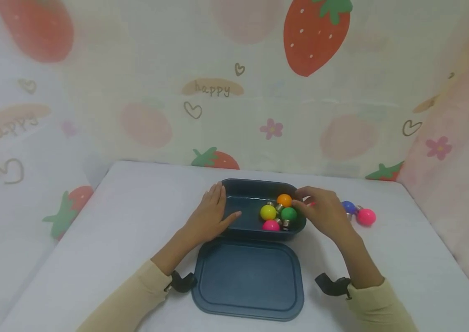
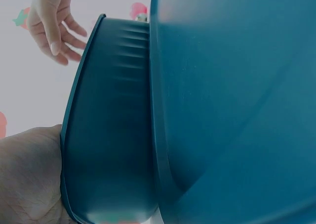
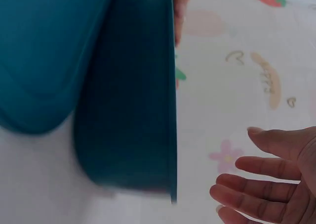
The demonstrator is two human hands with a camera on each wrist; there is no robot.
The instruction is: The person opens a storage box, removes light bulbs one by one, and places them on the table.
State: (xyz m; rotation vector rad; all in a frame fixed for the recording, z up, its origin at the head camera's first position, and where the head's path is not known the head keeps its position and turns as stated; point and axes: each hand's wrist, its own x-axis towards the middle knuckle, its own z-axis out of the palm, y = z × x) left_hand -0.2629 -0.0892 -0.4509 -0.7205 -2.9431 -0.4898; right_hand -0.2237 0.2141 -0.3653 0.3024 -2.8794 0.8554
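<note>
A dark blue rectangular tub [image 1: 242,234] holds several small coloured light bulbs at its right end: an orange bulb [image 1: 284,200], a yellow bulb [image 1: 268,212], a green bulb [image 1: 288,214] and a pink bulb [image 1: 271,225]. My left hand [image 1: 209,210] rests on the tub's left end, its fingers straight and its thumb over the near rim. Over the right end hovers my right hand [image 1: 321,207]; the right wrist view shows its fingers [image 3: 256,189] spread, with nothing between them. A bit of red [image 1: 310,201] shows under that hand, mostly hidden.
A flat blue lid [image 1: 248,281] lies on the white table [image 1: 143,216], just in front of the tub. Right of the tub, a blue bulb [image 1: 348,207] and a second pink bulb [image 1: 366,217] lie together. Strawberry-print cloth [image 1: 155,60] hangs behind the table.
</note>
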